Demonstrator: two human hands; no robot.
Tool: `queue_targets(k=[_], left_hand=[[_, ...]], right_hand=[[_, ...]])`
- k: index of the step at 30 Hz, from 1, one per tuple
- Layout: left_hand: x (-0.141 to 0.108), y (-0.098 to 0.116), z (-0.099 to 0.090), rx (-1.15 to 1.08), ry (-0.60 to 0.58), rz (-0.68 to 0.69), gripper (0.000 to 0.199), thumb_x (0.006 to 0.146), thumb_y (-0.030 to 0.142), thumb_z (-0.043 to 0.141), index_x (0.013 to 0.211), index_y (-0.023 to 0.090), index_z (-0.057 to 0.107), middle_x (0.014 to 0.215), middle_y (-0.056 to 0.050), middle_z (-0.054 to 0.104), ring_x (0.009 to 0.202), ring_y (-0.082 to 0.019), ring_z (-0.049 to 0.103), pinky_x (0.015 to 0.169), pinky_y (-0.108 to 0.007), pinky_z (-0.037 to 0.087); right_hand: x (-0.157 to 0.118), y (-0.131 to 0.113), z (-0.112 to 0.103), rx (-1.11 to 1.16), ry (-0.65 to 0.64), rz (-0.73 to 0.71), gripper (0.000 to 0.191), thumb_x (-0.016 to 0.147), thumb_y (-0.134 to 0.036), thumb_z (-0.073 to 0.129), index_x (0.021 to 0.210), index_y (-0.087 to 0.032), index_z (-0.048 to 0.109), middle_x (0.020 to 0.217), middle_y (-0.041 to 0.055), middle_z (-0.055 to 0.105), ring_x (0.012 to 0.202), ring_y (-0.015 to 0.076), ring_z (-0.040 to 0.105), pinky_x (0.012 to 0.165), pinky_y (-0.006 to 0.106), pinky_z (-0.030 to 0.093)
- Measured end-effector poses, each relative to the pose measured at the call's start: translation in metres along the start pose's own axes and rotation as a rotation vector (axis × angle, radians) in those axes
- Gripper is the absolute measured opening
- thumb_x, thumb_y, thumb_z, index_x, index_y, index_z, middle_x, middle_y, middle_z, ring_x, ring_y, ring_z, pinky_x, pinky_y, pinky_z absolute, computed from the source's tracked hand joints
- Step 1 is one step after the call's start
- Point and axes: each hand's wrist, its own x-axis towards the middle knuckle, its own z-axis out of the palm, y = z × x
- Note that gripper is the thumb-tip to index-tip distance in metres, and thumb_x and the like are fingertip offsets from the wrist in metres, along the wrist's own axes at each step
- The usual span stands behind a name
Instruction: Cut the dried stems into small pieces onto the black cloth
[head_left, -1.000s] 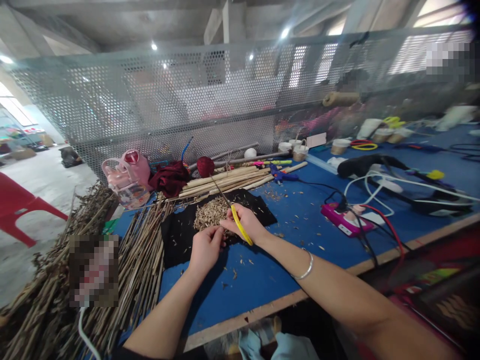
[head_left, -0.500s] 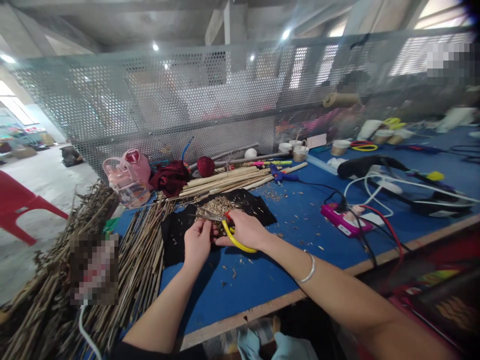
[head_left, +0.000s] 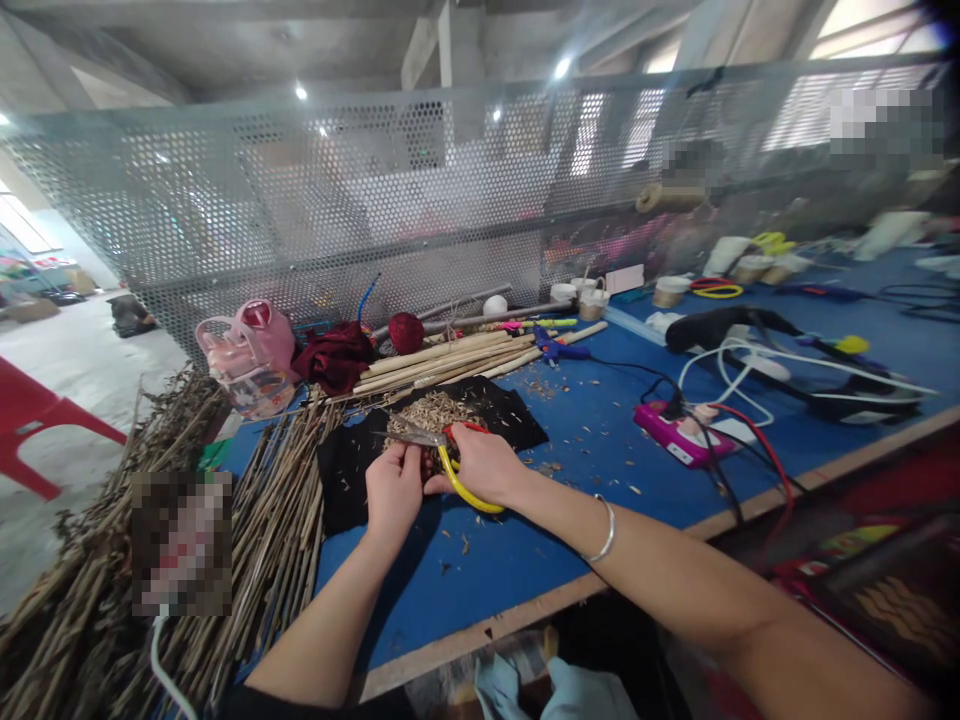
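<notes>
Scissors (head_left: pixel 442 450) with yellow and red handles sit in our right hand (head_left: pixel 484 465), fingers curled through and around the loops, so that hand is closed on the tool. Their blades run leftward from those fingers, long axis nearly level across the view, tips pointing toward the bundle of sticks on our left. Whether the blades are parted or together we cannot tell at this size.

Our left hand (head_left: pixel 394 490) lies just beside the right, touching or nearly touching it, fingers pinched on something small directly under the blades; the piece itself is hidden, so we cannot say what it is. Of the two hands, the left is nearer the blade tips, the right nearer the handles.

Just beyond the fingers a black cloth (head_left: pixel 352 470) is spread on the blue surface (head_left: pixel 525 560), and on it, a little past the blades, lies a pile of short cut stick pieces (head_left: pixel 435 410). Left of our fingers lies a long bundle of thin dry sticks (head_left: pixel 277 520). Farther off, pale thicker canes (head_left: pixel 450 360) lie crosswise. Beyond them are a ball of dark red yarn (head_left: pixel 406 332) and a pink bottle (head_left: pixel 251 355), against the perforated metal screen (head_left: pixel 375 200).
</notes>
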Motion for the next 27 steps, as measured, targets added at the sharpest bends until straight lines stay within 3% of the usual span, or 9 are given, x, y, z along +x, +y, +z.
queue_targets(k=[10, 17, 24, 27], left_hand=[[0.004, -0.008, -0.002, 0.158, -0.001, 0.051, 0.034, 0.079, 0.038, 0.043, 0.055, 0.017, 0.055, 0.053, 0.000, 0.059, 0.052, -0.011, 0.051, 0.052, -0.020, 0.035], [0.006, -0.011, -0.002, 0.123, -0.043, -0.033, 0.032, 0.077, 0.037, 0.044, 0.056, 0.016, 0.059, 0.054, -0.001, 0.061, 0.051, -0.012, 0.053, 0.049, -0.020, 0.037], [0.006, -0.013, 0.004, -0.104, -0.119, -0.183, 0.027, 0.075, 0.037, 0.046, 0.064, 0.015, 0.057, 0.056, 0.000, 0.057, 0.047, -0.011, 0.052, 0.048, -0.023, 0.045], [0.007, -0.013, 0.007, -0.230, -0.154, -0.211, 0.025, 0.075, 0.037, 0.047, 0.076, 0.014, 0.057, 0.061, -0.001, 0.057, 0.050, -0.010, 0.053, 0.053, -0.025, 0.049]], right_hand=[[0.002, 0.002, 0.002, -0.007, -0.120, 0.067, 0.075, 0.057, -0.082, 0.044, 0.094, -0.017, 0.054, 0.084, 0.0121, 0.066, 0.082, 0.0289, 0.063, 0.064, 0.031, 0.044], [0.002, 0.003, 0.003, -0.022, -0.166, 0.104, 0.077, 0.058, -0.082, 0.043, 0.096, -0.016, 0.057, 0.089, 0.0142, 0.066, 0.085, 0.0289, 0.062, 0.068, 0.032, 0.044], [0.006, 0.007, -0.005, 0.050, -0.272, 0.122, 0.070, 0.059, -0.081, 0.043, 0.086, -0.020, 0.062, 0.087, 0.0108, 0.066, 0.080, 0.0247, 0.063, 0.059, 0.026, 0.041], [0.008, 0.011, -0.011, 0.084, -0.220, 0.122, 0.066, 0.061, -0.079, 0.043, 0.084, -0.021, 0.061, 0.084, 0.0083, 0.066, 0.077, 0.0232, 0.063, 0.055, 0.025, 0.039]])
